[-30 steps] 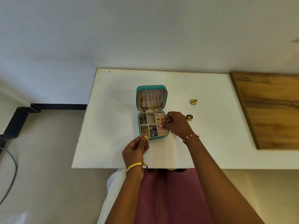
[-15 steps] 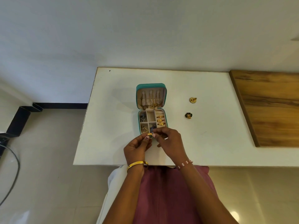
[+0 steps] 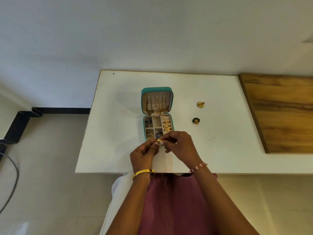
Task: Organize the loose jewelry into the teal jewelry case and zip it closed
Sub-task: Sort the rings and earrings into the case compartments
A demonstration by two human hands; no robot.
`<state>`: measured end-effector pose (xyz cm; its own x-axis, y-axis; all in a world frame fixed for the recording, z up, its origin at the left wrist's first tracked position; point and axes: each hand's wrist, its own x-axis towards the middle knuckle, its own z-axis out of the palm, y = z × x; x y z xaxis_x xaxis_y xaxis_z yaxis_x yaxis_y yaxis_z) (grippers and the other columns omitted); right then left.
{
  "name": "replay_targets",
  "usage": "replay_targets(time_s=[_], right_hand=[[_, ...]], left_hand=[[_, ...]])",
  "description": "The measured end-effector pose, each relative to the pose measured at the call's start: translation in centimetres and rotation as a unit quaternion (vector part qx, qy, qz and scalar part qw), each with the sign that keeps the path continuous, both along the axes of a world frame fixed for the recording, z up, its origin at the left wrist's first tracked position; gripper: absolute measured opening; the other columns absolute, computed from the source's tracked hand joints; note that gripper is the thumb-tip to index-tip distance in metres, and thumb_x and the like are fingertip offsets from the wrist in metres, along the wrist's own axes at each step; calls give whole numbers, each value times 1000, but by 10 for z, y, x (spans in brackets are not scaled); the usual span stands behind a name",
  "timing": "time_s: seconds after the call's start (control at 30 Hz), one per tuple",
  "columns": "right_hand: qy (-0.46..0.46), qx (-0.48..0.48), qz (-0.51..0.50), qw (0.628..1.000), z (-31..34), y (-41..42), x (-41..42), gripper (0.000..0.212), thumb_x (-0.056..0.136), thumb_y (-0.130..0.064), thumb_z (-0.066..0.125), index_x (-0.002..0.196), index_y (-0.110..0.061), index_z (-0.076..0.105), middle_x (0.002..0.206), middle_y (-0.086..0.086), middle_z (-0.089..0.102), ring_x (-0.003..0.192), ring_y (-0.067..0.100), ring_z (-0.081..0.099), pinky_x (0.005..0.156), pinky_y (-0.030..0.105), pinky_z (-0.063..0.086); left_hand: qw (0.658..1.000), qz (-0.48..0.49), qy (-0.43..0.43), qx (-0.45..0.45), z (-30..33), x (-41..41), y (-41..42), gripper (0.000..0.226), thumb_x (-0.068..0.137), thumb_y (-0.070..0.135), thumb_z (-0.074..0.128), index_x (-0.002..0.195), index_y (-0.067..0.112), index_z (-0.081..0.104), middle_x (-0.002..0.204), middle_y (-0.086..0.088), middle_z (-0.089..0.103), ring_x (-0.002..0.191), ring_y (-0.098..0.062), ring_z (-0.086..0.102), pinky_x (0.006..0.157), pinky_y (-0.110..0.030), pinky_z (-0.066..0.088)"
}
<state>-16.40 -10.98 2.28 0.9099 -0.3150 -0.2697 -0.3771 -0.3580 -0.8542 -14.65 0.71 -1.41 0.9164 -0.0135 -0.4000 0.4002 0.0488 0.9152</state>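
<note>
**Gold piece now shared between both hands at the case's near edge**

The small gold piece [image 3: 158, 141], probably a ring or ear stud, too small to tell, sits pinched between the fingertips of both hands just at the 6 o'clock edge of the teal jewelry case [image 3: 157, 114]. A second ago the left hand [image 3: 144, 154] held it alone there while the right hand [image 3: 182, 146] worked over the ring rolls at the case's right side; the right hand has since pulled back toward the body and joined the left, its fingers [image 3: 166, 139] grasping the same piece. This reads as a handover or a turning of the piece before it goes in.

The case lies open on the white counter [image 3: 118, 133], lid upright at 12 o'clock with gold chains [image 3: 160, 110] hanging inside. Three gold rings [image 3: 167, 125] sit in the rolls at the right, darker pieces fill three of the small compartments, and the middle upper compartment [image 3: 156, 122] looks bare.

Two loose pieces remain on the counter, well apart from the case at about 2 and 3 o'clock: a gold earring [image 3: 200, 104] and a green-and-gold earring [image 3: 196, 120]. So the sorting is well along but unfinished, and the zipper is not yet closed.

A wooden board [image 3: 279, 112] lies at the counter's far right.
</note>
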Motion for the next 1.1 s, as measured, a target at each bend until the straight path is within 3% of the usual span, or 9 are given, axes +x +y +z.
replay_targets(time_s=[0.1, 0.2, 0.4, 0.57, 0.63, 0.73, 0.87, 1.03, 1.1], right_hand=[[-19, -70, -42, 996, -1, -15, 3, 14, 82, -6, 65, 95, -4, 69, 83, 8, 68, 57, 1, 59, 57, 12, 51], [-30, -181, -38, 982, -7, -25, 8, 17, 84, -11, 63, 99, -7, 70, 95, 11, 71, 74, 12, 57, 71, 22, 47], [-35, -305, 21, 951, -16, -17, 10, 21, 87, -17, 59, 105, -10, 68, 97, 11, 62, 97, 25, 52, 69, 27, 37], [-54, -376, 57, 923, -16, -13, 11, 13, 77, -11, 71, 88, -6, 72, 79, 14, 62, 78, 31, 57, 54, 30, 42], [-57, -410, 77, 907, -16, -13, 11, 17, 60, -8, 83, 73, -8, 73, 66, 9, 60, 62, 26, 58, 43, 23, 40], [-46, -452, 98, 886, -16, -10, 11, 27, 47, -11, 90, 67, -12, 72, 62, 5, 59, 55, 20, 56, 41, 17, 35], [-70, -456, 71, 884, -19, -8, 6, 21, 55, -4, 84, 71, -11, 72, 64, 5, 60, 56, 20, 56, 41, 20, 39], [-98, -443, 55, 890, -24, -5, 1, 18, 58, -4, 82, 70, -11, 71, 66, 6, 60, 59, 22, 57, 41, 20, 40], [-92, -436, 55, 893, -26, -4, 1, 16, 60, -5, 82, 71, -10, 71, 68, 7, 60, 60, 22, 58, 41, 21, 41]], left_hand=[[998, 31, 30, -34, -2, 1, 0, 27, 80, 1, 62, 107, 2, 64, 91, -10, 67, 69, -12, 66, 64, -16, 56], [998, 39, 31, -35, -6, 2, 1, 23, 84, 3, 57, 107, 6, 63, 79, -5, 67, 62, -7, 66, 61, -15, 56], [998, 43, 33, -35, -5, 3, 0, 23, 87, 2, 54, 108, 9, 62, 75, -3, 66, 59, -5, 65, 60, -14, 55], [997, 48, 46, -36, -6, 3, 1, 23, 86, 1, 54, 107, 3, 64, 82, -9, 66, 71, -17, 64, 64, -16, 56], [997, 47, 49, -38, -6, 3, 1, 23, 86, 0, 54, 107, 4, 63, 81, -8, 66, 69, -15, 64, 63, -16, 56], [997, 49, 50, -42, -5, 3, 0, 24, 86, -1, 54, 108, 4, 62, 80, -7, 66, 69, -17, 63, 62, -15, 56], [997, 51, 51, -41, -5, 3, 1, 23, 86, -2, 53, 106, 3, 63, 82, -9, 65, 71, -20, 62, 61, -15, 56], [997, 50, 46, -29, -4, 2, 0, 19, 87, -2, 52, 97, 6, 65, 75, -6, 65, 61, -9, 64, 59, -15, 55], [997, 50, 46, -21, -3, 1, 1, 18, 87, -1, 52, 96, 7, 65, 76, -7, 65, 65, -14, 63, 59, -15, 55]])
